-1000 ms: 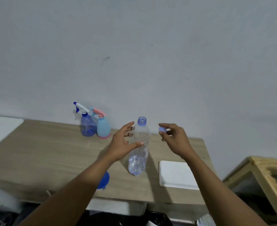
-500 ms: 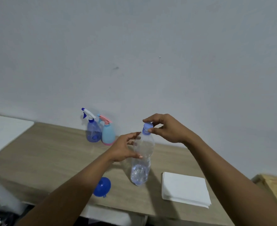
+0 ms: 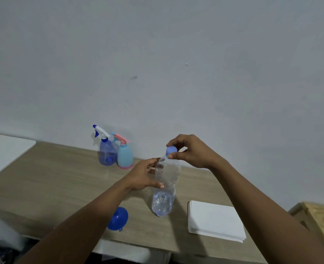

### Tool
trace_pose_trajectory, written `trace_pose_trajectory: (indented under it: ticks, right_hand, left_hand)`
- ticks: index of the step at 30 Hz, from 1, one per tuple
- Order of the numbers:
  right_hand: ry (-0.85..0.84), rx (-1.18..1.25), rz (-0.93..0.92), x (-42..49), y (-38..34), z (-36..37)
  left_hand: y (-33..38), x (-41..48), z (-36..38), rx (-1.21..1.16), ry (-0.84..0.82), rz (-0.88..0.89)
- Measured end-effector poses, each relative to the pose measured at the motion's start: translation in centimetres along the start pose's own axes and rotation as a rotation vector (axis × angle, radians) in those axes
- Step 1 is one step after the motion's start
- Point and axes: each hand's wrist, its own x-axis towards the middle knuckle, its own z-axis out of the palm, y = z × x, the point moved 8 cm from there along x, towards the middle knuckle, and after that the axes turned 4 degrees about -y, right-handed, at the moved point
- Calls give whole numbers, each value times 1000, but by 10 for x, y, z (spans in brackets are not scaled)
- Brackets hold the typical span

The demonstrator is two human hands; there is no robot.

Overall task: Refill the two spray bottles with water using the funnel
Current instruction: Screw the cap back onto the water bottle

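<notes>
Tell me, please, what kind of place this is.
Likely a plain room at home or a small workroom: a wood-look table against a bare wall, a stack of white paper on it.

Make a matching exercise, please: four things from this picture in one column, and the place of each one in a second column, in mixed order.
1 cap
2 funnel
3 paper stack
4 pink-topped spray bottle

a against the wall
b right of the water bottle
c pinched by the right hand
d near the front edge of the table

Pairs: 1-c, 2-d, 3-b, 4-a.
</notes>
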Motion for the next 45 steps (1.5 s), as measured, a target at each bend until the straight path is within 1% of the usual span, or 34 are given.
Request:
trace_pose_trajectory:
  ticks: [6,12,19,24,29,33,42,45]
  right_hand:
    - [42,148,13,-2,4,0]
    - [-15,370,79,-8,21,11]
    - [36,481,59,-4,27,18]
    - [42,469,24,0,23,21]
    - [8,559,53,-4,22,19]
    - [-18,480,80,-4,23,20]
    - [58,450,59,-2,20,22]
    - [30,470,78,-4,19,18]
  left_hand:
    - [-1,1,-1,43,12,-4]
    - [-5,2,-2,46,23,1]
    - [0,2,-2,57,28,8]
    - [5,-1,-1,59,51,24]
    - [5,-1,0,45,36,28]
    - [5,0,-2,40,37,27]
    - [3,0,0,54,43,28]
    - [4,-2,1,71,33,28]
